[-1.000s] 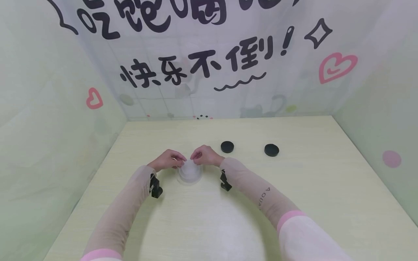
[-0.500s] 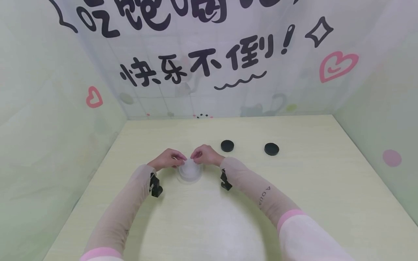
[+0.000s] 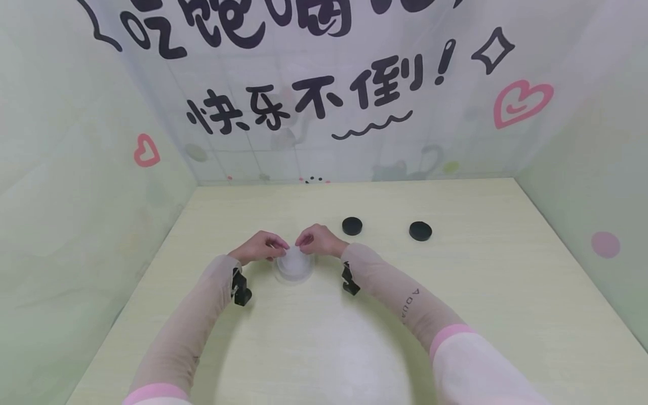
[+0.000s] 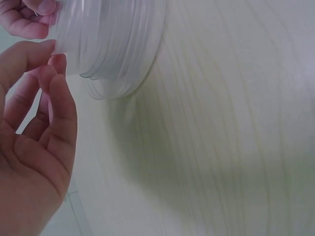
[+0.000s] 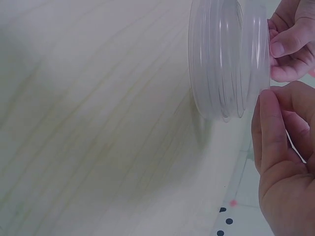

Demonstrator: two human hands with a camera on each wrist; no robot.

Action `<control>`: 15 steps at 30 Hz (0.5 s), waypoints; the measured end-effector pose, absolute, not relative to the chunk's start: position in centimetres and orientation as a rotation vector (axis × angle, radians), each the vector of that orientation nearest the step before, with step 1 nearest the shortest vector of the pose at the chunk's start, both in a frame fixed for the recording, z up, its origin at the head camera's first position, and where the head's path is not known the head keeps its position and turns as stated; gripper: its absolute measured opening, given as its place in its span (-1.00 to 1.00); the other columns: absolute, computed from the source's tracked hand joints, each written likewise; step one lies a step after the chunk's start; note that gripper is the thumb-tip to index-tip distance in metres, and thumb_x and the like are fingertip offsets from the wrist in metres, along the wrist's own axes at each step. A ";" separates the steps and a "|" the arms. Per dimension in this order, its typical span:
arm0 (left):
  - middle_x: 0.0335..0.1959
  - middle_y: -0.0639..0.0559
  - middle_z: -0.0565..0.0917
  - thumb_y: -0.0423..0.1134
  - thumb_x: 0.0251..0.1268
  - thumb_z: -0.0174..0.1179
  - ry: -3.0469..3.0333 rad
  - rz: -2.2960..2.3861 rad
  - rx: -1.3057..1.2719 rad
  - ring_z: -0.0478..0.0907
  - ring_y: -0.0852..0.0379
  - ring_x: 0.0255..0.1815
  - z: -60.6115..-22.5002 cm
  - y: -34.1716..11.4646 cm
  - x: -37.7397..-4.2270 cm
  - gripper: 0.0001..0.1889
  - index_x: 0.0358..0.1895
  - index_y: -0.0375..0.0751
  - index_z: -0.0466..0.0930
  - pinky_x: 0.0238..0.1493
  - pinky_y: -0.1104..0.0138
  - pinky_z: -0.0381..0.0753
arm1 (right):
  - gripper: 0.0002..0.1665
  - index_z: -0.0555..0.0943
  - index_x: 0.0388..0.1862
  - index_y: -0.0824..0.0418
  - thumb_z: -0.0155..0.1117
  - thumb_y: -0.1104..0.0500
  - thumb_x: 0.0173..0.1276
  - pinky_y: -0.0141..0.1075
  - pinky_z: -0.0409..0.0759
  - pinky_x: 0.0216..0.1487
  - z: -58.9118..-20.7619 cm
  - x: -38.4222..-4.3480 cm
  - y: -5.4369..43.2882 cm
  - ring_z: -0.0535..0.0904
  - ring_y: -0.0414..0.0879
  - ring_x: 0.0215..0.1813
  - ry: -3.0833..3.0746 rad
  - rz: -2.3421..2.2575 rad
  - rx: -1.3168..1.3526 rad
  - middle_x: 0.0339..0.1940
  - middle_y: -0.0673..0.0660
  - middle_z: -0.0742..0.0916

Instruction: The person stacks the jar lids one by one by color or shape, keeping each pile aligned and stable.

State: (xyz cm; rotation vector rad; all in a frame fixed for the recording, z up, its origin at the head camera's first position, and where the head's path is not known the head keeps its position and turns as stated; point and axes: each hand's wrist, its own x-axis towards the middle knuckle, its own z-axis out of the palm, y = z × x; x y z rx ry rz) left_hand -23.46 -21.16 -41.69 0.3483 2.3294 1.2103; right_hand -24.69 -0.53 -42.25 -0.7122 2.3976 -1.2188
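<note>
A clear, ribbed round plastic container (image 3: 295,269) stands on the table, wider at its base than at its top. My left hand (image 3: 259,247) is at the upper left of its rim, thumb and fingertips pinching the edge. Opposite it, my right hand (image 3: 320,241) pinches the rim from the upper right. Close up in the left wrist view, the container (image 4: 115,42) shows layered ridges and a thin wall. Seen from the right wrist, its far end (image 5: 199,64) meets the tabletop. Its inside is not visible.
Two black round discs, like lids, lie on the table behind and to the right: a nearer one (image 3: 351,226) and a farther one (image 3: 421,231). The pale wooden table (image 3: 324,337) is bordered by printed fabric walls (image 3: 304,152) at the back and sides.
</note>
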 end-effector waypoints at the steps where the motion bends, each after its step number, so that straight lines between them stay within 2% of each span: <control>1: -0.29 -0.09 0.59 -0.32 0.11 0.18 2.331 1.208 0.351 0.45 0.15 -0.39 -41.7 -21.2 -23.4 -0.74 -0.14 -0.38 0.55 -0.36 0.32 0.52 | -0.83 0.63 -0.28 0.31 0.23 0.38 0.10 -0.46 0.51 -0.24 -42.3 -24.7 -0.5 0.55 -0.16 -0.27 2.397 -1.217 -0.710 -0.34 0.11 0.68; 15: -0.31 -0.04 0.58 -0.30 0.10 0.19 2.341 1.201 0.335 0.43 0.13 -0.40 -41.7 -21.0 -23.6 -0.76 -0.16 -0.32 0.57 -0.38 0.32 0.50 | -0.84 0.62 -0.28 0.32 0.24 0.37 0.10 -0.45 0.52 -0.24 -42.1 -24.6 -0.4 0.57 -0.15 -0.28 2.395 -1.225 -0.733 -0.35 0.12 0.68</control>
